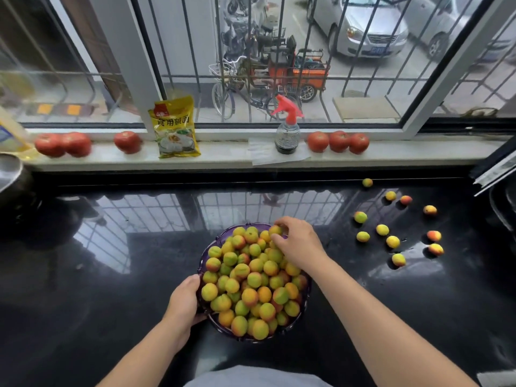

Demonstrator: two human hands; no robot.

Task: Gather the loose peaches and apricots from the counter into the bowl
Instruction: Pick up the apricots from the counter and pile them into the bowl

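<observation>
A purple bowl (208,247) heaped with yellow, green and red peaches and apricots (251,283) stands on the black counter, centre front. My left hand (184,300) grips the bowl's near-left rim. Over the far right side of the heap, my right hand (297,241) has its fingers curled round a yellow fruit (275,229) at the bowl's far edge. Several loose fruits (393,241) lie scattered on the counter to the right of the bowl.
The glossy black counter (111,275) runs to a white windowsill (223,155) holding tomatoes (127,141), a yellow packet (175,127) and a spray bottle (287,129). A metal pot (9,174) sits far left, and a dark sink edge (502,208) lies far right.
</observation>
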